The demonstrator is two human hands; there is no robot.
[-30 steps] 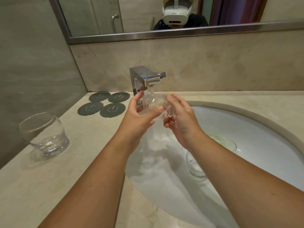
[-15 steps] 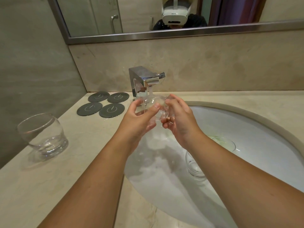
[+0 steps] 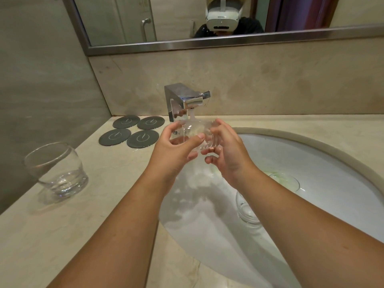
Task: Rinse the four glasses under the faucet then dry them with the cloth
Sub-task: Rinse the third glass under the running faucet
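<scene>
Gripping two-handed: left hand (image 3: 174, 150) thumb across glass (image 3: 195, 132) front, right hand (image 3: 226, 154) fingers curled round its far side. Glass under faucet (image 3: 182, 98) stream, by sink (image 3: 311, 142) back-left rim. Versus a second ago: glass seemingly turned slightly between palms; glare, can't confirm. Rinse ongoing. Spare glass (image 3: 56, 171) at counter (image 3: 104, 194) left edge unmoved; third glass (image 3: 247, 210) lies in sink.
</scene>
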